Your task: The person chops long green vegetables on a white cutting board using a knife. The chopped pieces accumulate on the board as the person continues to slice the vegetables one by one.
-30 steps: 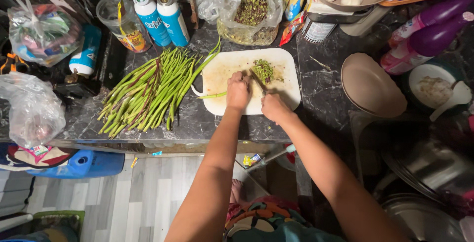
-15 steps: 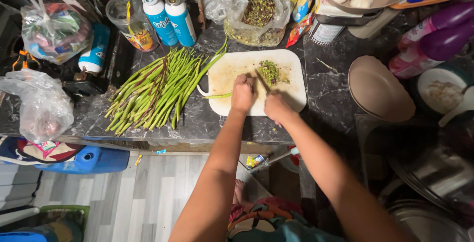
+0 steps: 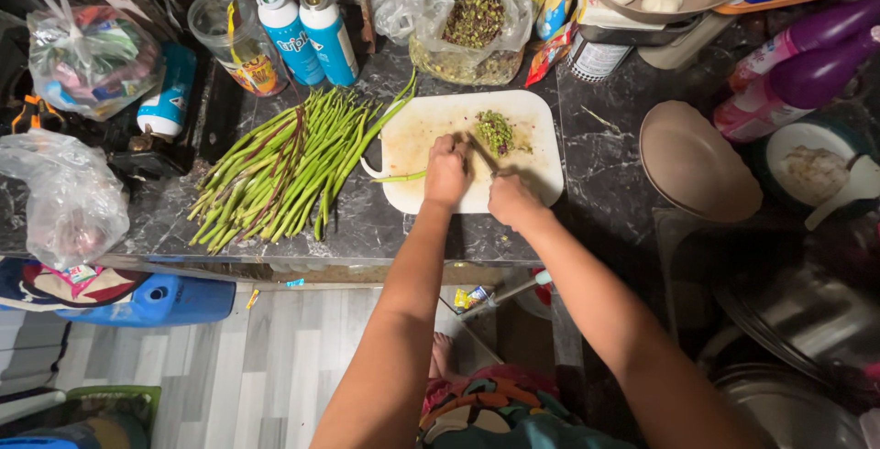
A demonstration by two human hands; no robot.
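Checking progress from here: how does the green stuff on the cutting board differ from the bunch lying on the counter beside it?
The chopped pile is small, cut into fine bits, and sits on the white cutting board by the right hand. The long bean bundle is far larger, whole stalks, some purplish, on the dark counter. The left hand holds one stalk. Both are green.

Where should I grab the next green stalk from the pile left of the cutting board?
Probably pinch a stalk mid-length, from above: the stalks lie flat and loose on the counter, angled with upper ends toward the cutting board. An outer one frees easiest.

Two blue spray cans (image 3: 305, 35) behind long beans (image 3: 284, 169).
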